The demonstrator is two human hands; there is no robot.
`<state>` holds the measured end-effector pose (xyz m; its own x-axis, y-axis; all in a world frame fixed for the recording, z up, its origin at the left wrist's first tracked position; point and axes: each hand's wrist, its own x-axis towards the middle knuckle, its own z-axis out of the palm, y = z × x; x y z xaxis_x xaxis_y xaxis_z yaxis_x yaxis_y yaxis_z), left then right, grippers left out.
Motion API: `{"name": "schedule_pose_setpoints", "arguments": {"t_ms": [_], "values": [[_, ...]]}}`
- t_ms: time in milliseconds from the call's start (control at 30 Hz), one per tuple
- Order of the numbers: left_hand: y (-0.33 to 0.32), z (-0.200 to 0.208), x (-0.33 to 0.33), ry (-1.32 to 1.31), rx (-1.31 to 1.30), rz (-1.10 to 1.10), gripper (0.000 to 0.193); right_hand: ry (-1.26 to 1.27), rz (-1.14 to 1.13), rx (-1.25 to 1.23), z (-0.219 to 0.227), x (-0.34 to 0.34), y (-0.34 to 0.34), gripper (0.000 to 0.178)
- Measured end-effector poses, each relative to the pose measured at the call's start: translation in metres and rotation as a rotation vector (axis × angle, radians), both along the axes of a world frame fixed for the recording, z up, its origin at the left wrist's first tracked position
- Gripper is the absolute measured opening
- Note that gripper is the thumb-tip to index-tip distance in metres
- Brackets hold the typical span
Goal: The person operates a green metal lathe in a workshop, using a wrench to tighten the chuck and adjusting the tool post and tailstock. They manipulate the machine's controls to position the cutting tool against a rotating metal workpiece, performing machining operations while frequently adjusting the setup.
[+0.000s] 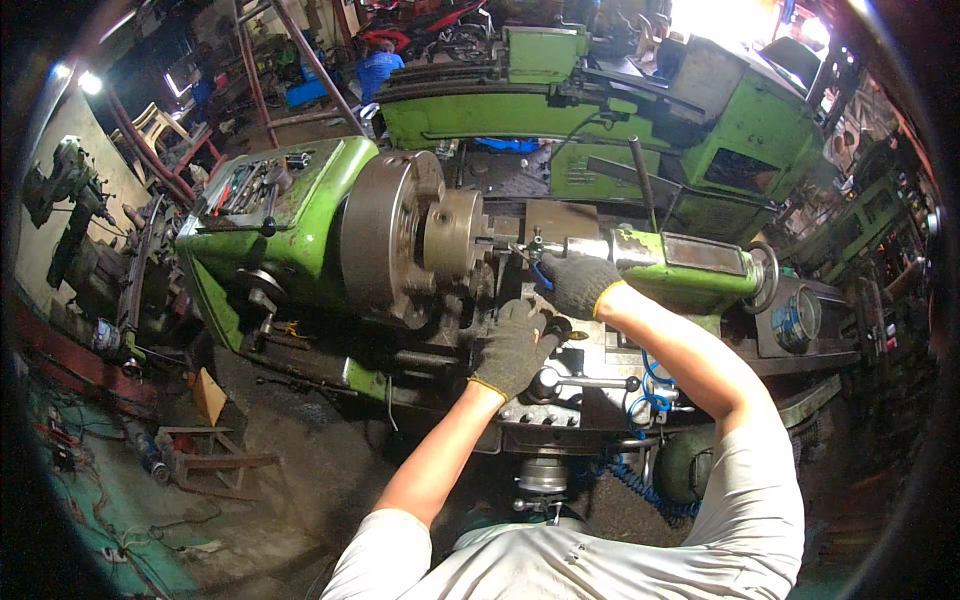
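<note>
On the green lathe [330, 205], both my hands wear dark knit gloves with yellow cuffs. My right hand [582, 285] is closed beside the tailstock quill, round what looks like an air blow gun [543, 274]; its blue part shows at the fingers. A thin blue hose [655, 400] hangs below that forearm. Nearer me, my left hand [512, 348] rests at the carriage with bent fingers, next to a dark round part [558, 328]; what they grip is hidden. The chuck [452, 238] stands left of both hands, and the tailstock [680, 255] lies to the right.
A lever with a black knob [632, 383] sticks out in front of the carriage. Small tools lie on the headstock tray [270, 180]. Another green machine [470, 112] stands behind. A tailstock handwheel [765, 277] and a round container [796, 317] are at right; a small frame [215, 460] stands at lower left.
</note>
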<state>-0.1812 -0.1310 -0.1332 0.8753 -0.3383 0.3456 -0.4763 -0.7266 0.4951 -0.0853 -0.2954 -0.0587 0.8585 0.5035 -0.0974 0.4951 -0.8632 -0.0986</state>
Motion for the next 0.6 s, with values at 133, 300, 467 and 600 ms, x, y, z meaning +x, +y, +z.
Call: {"name": "schedule_pose_setpoints", "arguments": {"t_ms": [133, 300, 467, 600], "values": [[0.000, -0.020, 0.003, -0.084, 0.105, 0.052, 0.061, -0.028, 0.027, 0.046, 0.004, -0.010, -0.008, 0.038], [-0.001, -0.020, 0.005, -0.050, 0.113, 0.051, 0.063, -0.082, 0.012, 0.157, -0.020, -0.007, -0.026, 0.042], [-0.001, -0.016, 0.004, -0.037, 0.113, 0.052, 0.067, -0.056, 0.025, 0.159, -0.015, -0.008, -0.029, 0.045], [-0.002, -0.012, 0.003, -0.032, 0.127, 0.062, 0.066, -0.074, 0.020, 0.167, -0.016, -0.009, -0.031, 0.043]]}}
